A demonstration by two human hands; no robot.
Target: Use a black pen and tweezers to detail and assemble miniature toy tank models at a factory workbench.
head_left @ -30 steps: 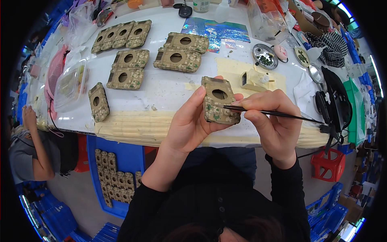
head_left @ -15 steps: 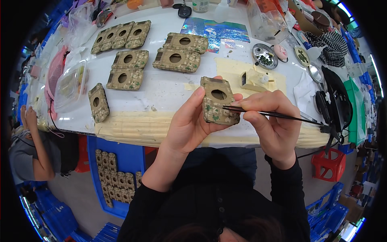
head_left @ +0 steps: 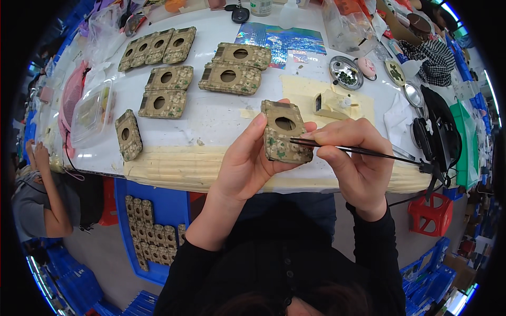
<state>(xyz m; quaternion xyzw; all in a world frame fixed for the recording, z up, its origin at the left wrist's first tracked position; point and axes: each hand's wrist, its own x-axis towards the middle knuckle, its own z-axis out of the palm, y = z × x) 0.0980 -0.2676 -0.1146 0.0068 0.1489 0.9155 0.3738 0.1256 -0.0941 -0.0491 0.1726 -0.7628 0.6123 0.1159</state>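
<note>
My left hand (head_left: 243, 160) is closed around the edges of a camouflage-patterned model tank hull (head_left: 284, 141), its top face turned up and tilted toward me. A round hole is cut through the hull's upper half. In my right hand (head_left: 363, 158) a pair of dark tweezers (head_left: 345, 148) is pinched between thumb and fingers. The tweezer tips lie over the hull's surface below the hole, at or just above it. Whether they hold anything is too small to tell. Left of my hands, a similar single hull (head_left: 128, 135) lies on the table.
More hulls (head_left: 230, 78) lie in groups farther back. A round metal dish (head_left: 346, 72) of small dark green pieces stands behind a beige block (head_left: 332, 104). A blue tray (head_left: 179, 203) below the table edge holds several hulls. At far left is another person's arm (head_left: 50, 195).
</note>
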